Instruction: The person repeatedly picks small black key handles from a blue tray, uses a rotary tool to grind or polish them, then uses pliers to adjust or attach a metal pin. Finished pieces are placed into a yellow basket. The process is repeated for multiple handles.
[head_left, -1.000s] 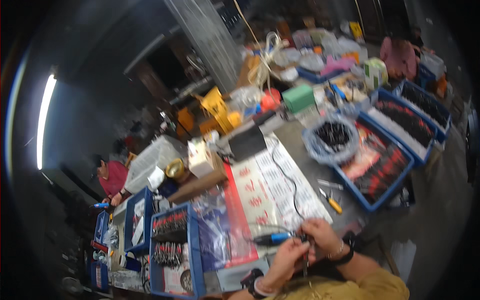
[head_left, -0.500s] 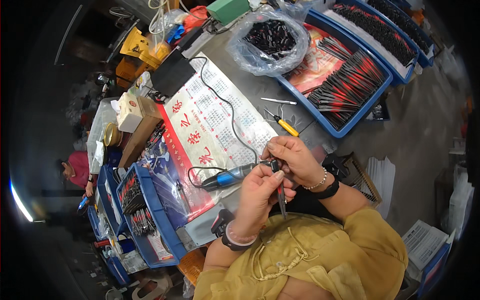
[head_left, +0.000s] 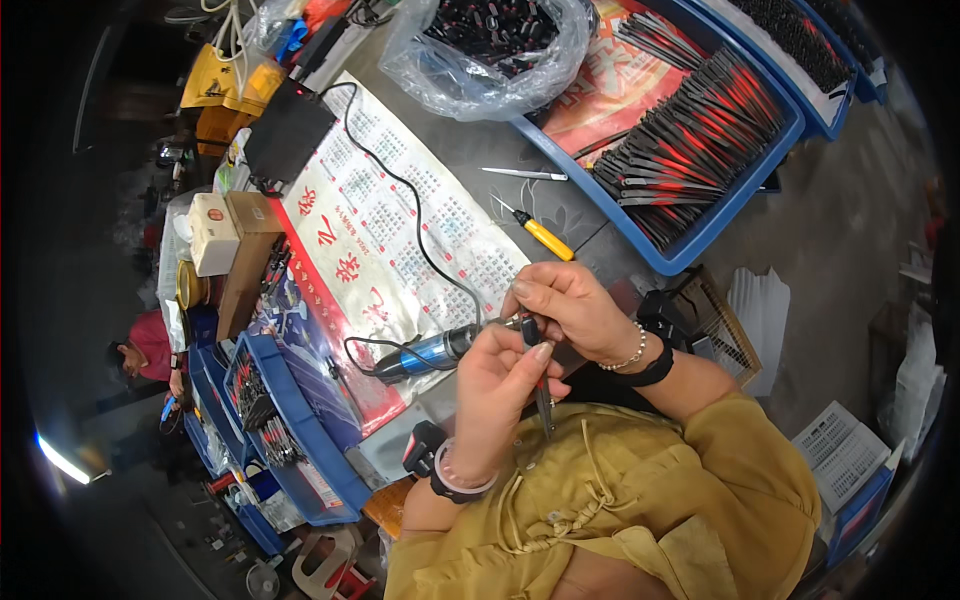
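In front of my chest, my left hand (head_left: 502, 385) is closed around a slim black-and-red strip (head_left: 543, 408), its narrow end pointing down toward my shirt. Thumb and fingers of my right hand (head_left: 572, 308) pinch together at the strip's upper end; what they hold there is too small to make out. Just left of my hands, a blue-and-black corded power screwdriver (head_left: 430, 352) lies on a printed calendar sheet (head_left: 350, 210), its tip partly behind my fingers. Beyond my right hand lie a yellow-handled hand tool (head_left: 547, 238) and a thin silver tool (head_left: 525, 173).
A blue tray (head_left: 655, 255) of black-and-red strips stands at the far right, beside a clear plastic bag (head_left: 470, 95) of small black parts. More blue bins (head_left: 325, 455) sit at the left. A tissue pack (head_left: 212, 235) rests near a cardboard box (head_left: 250, 250). Another person (head_left: 150, 345) is at far left.
The view has shifted, so the table things sit further left and higher. Both hands keep hold at the strip, with little change in grip.
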